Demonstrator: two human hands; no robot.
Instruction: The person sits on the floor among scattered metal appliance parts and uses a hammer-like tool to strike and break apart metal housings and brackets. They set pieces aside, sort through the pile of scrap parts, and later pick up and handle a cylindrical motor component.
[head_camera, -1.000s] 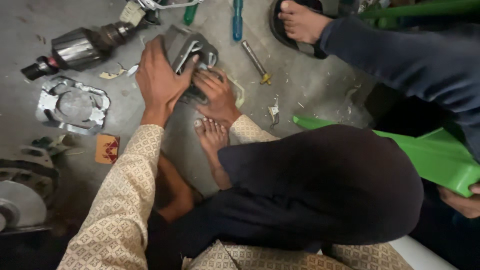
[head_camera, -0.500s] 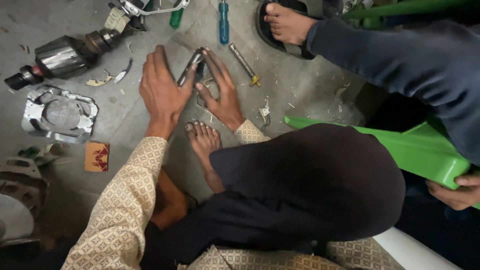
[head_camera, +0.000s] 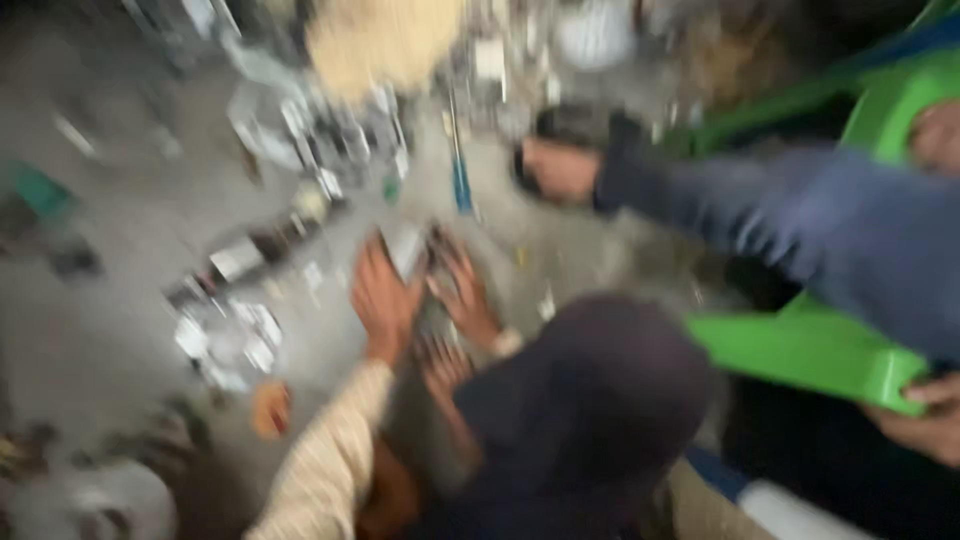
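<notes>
The whole head view is badly motion-blurred. My left hand (head_camera: 385, 300), in a beige patterned sleeve, lies on the left side of a grey metal part (head_camera: 410, 248) on the concrete floor. My right hand (head_camera: 468, 300) holds the same part from the right. Just below the hands is my bare foot (head_camera: 445, 368). My dark-clad knee (head_camera: 580, 400) fills the lower middle and hides my right forearm.
Another person's blue-clad leg (head_camera: 820, 230) and bare foot (head_camera: 560, 165) reach in from the right beside a green plastic stool (head_camera: 810, 350); their hand (head_camera: 930, 420) grips its edge. A blue screwdriver (head_camera: 462, 185), a cylindrical motor part (head_camera: 240, 260), a metal plate (head_camera: 225, 340) and an orange packet (head_camera: 270, 408) lie around.
The view has swung and pulled back, with heavy blur, so more of the floor shows. Both my hands stay on the grey metal part.
</notes>
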